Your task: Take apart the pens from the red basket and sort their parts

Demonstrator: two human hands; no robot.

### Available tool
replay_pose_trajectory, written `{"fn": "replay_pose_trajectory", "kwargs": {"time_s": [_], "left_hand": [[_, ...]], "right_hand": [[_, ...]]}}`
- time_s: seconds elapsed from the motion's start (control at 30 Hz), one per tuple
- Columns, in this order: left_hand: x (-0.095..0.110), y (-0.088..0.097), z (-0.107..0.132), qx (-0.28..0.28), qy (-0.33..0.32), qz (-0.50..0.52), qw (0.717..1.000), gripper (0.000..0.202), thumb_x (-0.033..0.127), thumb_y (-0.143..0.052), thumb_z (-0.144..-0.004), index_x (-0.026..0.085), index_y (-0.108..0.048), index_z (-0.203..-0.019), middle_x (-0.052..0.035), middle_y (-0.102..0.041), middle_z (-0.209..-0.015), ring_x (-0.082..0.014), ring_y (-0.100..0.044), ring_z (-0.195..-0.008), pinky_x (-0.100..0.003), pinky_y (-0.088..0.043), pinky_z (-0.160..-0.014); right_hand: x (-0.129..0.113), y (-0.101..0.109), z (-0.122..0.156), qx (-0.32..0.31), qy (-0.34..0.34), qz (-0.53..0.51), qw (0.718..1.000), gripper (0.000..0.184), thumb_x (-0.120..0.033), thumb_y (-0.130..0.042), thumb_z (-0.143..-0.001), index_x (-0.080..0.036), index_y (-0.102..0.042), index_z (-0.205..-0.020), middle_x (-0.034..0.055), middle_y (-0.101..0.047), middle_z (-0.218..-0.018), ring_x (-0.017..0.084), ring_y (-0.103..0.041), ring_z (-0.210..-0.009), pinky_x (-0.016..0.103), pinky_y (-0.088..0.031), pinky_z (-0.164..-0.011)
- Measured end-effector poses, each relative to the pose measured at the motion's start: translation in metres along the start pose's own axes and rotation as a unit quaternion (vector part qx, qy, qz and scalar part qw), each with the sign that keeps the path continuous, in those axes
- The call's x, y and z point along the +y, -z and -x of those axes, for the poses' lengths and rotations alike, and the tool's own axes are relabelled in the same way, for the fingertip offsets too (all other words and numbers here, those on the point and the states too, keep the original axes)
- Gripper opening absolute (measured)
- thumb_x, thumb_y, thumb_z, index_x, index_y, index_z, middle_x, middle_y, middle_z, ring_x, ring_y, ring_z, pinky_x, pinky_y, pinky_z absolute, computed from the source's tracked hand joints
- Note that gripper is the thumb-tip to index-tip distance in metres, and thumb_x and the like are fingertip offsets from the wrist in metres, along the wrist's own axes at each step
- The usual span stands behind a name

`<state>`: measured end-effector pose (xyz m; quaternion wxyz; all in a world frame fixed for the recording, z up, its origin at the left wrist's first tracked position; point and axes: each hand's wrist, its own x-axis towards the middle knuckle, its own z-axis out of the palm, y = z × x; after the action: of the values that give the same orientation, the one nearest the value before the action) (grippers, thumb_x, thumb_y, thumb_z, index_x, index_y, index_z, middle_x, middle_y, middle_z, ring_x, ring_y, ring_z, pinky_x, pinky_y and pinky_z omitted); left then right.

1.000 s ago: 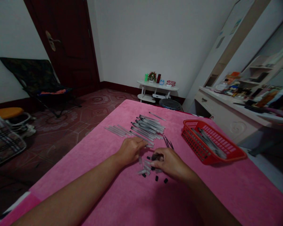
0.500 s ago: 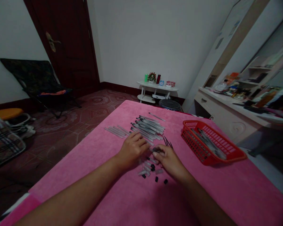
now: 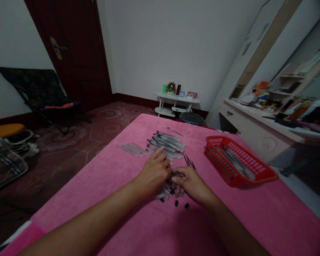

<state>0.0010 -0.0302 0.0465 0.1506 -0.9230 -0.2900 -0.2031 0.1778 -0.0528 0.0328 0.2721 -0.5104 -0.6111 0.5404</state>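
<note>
My left hand [image 3: 155,172] is over the pink cloth, its index finger stretched forward and its other fingers curled in against my right hand. My right hand [image 3: 188,182] is closed in a pinch; what lies between its fingers is too small and dark to make out. Beneath and in front of the hands are small clear pieces [image 3: 164,193], partly hidden, and several small black plugs [image 3: 176,203]. Just beyond my left fingertips lies a pile of clear pens [image 3: 167,142] with dark ends. A row of clear tubes [image 3: 130,149] lies to its left.
A red basket [image 3: 218,163] holding pens stands on the right of the pink cloth [image 3: 101,192]. Thin dark sticks [image 3: 189,161] lie between basket and pile. One pen [image 3: 176,132] lies apart at the back. A dresser [image 3: 261,131] is to the right.
My left index finger has lifted and straightened forward, and the left hand has moved slightly nearer, covering more of the small pieces. My right hand stays nearly in place, still pinching.
</note>
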Motion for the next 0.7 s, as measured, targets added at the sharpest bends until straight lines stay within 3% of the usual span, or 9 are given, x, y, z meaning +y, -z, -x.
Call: {"fn": "replay_pose_trajectory", "kwargs": {"time_s": [0.13,0.23,0.33,0.43,0.5,0.6,0.63,0.7], "left_hand": [[-0.018,0.002,0.002,-0.012,0.019,0.018,1.000,0.012,0.024,-0.061,-0.083,0.021,-0.070,-0.089,-0.0044,-0.065,-0.080,-0.0216,-0.053,-0.088,-0.044,-0.036,-0.099],[-0.037,0.013,0.004,-0.013,0.068,0.003,0.998,0.017,0.015,-0.056,-0.084,0.022,-0.069,-0.092,-0.0052,-0.067,-0.085,-0.0218,-0.054,-0.088,-0.037,-0.043,-0.081],[-0.058,0.022,0.010,0.016,0.171,0.028,0.985,0.018,0.013,-0.054,-0.084,0.021,-0.069,-0.091,-0.0060,-0.069,-0.087,-0.0208,-0.057,-0.088,-0.031,-0.044,-0.071],[-0.079,0.023,0.017,0.062,0.291,0.136,0.945,0.010,0.021,-0.059,-0.080,0.018,-0.066,-0.087,-0.0062,-0.070,-0.085,-0.0191,-0.062,-0.077,-0.030,-0.047,-0.067],[-0.092,0.020,0.022,0.098,0.380,0.254,0.884,0.011,0.025,-0.063,-0.077,0.016,-0.061,-0.081,-0.0057,-0.069,-0.079,-0.0188,-0.064,-0.071,-0.030,-0.050,-0.065],[-0.108,0.015,0.032,0.146,0.491,0.467,0.721,0.034,0.027,-0.073,-0.067,0.016,-0.051,-0.090,-0.0017,-0.066,-0.071,-0.0183,-0.066,-0.061,-0.033,-0.055,-0.059],[-0.113,0.015,0.035,0.142,0.515,0.505,0.678,0.044,0.026,-0.078,-0.062,0.017,-0.048,-0.093,0.0002,-0.066,-0.068,-0.0184,-0.067,-0.060,-0.033,-0.056,-0.059],[-0.121,0.014,0.044,0.122,0.553,0.519,0.640,0.055,0.023,-0.084,-0.054,0.017,-0.046,-0.094,0.0032,-0.064,-0.061,-0.0167,-0.066,-0.055,-0.031,-0.056,-0.056]], "right_hand": [[-0.003,0.011,0.002,0.003,-0.010,0.006,1.000,0.028,-0.027,-0.057,-0.067,-0.013,-0.061,-0.090,-0.0015,-0.063,-0.058,0.012,-0.060,-0.043,0.019,-0.038,-0.041],[-0.006,0.024,0.005,0.010,-0.006,0.030,0.999,0.024,-0.027,-0.057,-0.067,-0.011,-0.063,-0.084,0.0013,-0.064,-0.059,0.012,-0.060,-0.044,0.021,-0.040,-0.044],[-0.009,0.038,0.007,0.008,-0.018,0.043,0.999,0.020,-0.031,-0.059,-0.068,-0.013,-0.060,-0.077,0.0022,-0.064,-0.058,0.013,-0.059,-0.044,0.023,-0.044,-0.047],[-0.013,0.050,0.010,0.027,-0.025,0.055,0.998,0.022,-0.035,-0.058,-0.068,-0.014,-0.058,-0.075,0.0037,-0.064,-0.061,0.013,-0.059,-0.047,0.025,-0.045,-0.049],[-0.016,0.057,0.011,0.060,-0.005,0.079,0.995,0.021,-0.035,-0.058,-0.068,-0.015,-0.059,-0.072,0.0031,-0.063,-0.061,0.013,-0.058,-0.050,0.024,-0.043,-0.051],[-0.017,0.067,0.011,0.108,0.038,0.140,0.984,0.019,-0.033,-0.058,-0.069,-0.015,-0.061,-0.064,0.0008,-0.059,-0.057,0.013,-0.053,-0.053,0.024,-0.039,-0.052],[-0.017,0.070,0.011,0.119,0.044,0.154,0.980,0.018,-0.031,-0.057,-0.070,-0.015,-0.061,-0.063,0.0004,-0.058,-0.056,0.013,-0.052,-0.054,0.024,-0.039,-0.052],[-0.016,0.076,0.011,0.140,0.042,0.168,0.975,0.015,-0.027,-0.057,-0.069,-0.014,-0.063,-0.063,0.0007,-0.060,-0.057,0.013,-0.053,-0.055,0.024,-0.040,-0.055]]}}
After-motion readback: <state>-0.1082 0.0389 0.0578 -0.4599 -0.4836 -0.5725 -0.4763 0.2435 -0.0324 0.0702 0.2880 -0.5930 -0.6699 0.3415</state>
